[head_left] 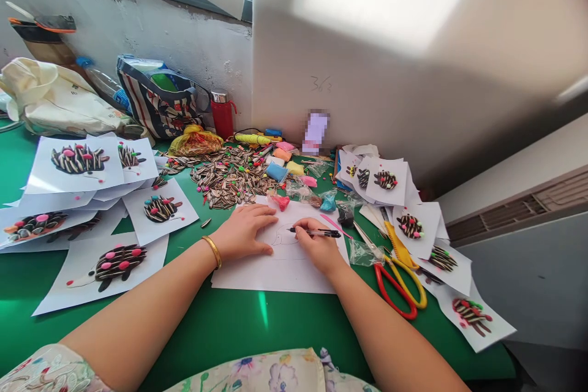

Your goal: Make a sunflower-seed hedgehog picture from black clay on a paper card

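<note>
On the green table lies a stack of white paper (275,275), its top sheet bearing a thin outline drawing (281,239). My left hand (245,231) rests flat on the paper's left side, fingers spread, holding nothing. A black pen (324,233) is pinched in my right hand (318,248), its tip at the drawn outline. Just beyond the paper are a loose heap of striped sunflower seeds (234,174) and small bags of coloured clay, among them a blue one (277,172) and a black one (345,213).
Finished-looking seed hedgehog pictures lie at the left (122,266) and right (478,312). Red-and-yellow scissors (399,285) and a yellow utility knife (399,245) lie right of the paper. A red flask (222,115), a patterned bag (158,101) and a yellow glue gun (257,139) stand or lie along the wall.
</note>
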### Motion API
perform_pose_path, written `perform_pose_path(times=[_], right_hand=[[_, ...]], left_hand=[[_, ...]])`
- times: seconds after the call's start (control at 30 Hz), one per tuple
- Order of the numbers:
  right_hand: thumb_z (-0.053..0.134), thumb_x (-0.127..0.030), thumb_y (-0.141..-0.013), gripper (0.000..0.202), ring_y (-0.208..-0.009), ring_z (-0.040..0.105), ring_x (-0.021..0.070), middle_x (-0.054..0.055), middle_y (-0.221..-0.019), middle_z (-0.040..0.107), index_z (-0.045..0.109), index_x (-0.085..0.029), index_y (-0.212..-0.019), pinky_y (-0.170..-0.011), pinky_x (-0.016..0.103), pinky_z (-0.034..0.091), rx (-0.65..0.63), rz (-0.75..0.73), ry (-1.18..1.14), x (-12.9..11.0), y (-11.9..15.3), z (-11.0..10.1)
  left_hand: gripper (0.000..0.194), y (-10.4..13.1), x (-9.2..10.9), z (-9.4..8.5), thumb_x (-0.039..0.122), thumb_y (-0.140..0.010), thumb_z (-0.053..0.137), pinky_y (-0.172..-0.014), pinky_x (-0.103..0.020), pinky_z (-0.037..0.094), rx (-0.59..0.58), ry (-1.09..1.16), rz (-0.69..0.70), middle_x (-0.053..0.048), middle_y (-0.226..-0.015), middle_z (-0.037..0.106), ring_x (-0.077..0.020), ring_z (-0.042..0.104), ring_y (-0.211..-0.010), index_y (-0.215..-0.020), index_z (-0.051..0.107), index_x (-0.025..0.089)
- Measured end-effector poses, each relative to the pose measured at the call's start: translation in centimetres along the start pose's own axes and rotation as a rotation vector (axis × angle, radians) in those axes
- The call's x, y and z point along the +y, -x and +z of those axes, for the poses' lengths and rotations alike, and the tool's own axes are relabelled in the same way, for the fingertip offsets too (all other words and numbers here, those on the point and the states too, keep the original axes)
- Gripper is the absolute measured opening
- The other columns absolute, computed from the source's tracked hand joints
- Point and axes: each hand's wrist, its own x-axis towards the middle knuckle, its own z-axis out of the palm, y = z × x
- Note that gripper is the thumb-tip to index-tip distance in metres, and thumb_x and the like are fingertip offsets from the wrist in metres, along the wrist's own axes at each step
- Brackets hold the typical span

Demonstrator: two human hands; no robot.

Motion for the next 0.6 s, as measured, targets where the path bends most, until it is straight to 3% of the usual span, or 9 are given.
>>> perform_pose_path(times=[0.6], right_hand=[[0.052,-0.033,-0.088,0.018,-0.082,0.062,0.0191,0.001,-0.088,0.069,0.066,-0.023,-0.09,-0.075,0.031,0.048,-0.029,-0.012,-0.004,0.16,0.13,0.35]], left_hand=[[0.075,0.06,-0.1,0.44,0.061,-0.067,0.075,-0.112,-0.048,0.025,0.008,-0.015,0.014,-0.004,-0.148,0.047,-0.0331,0.039,-0.135,-0.134,0.056,0.033]])
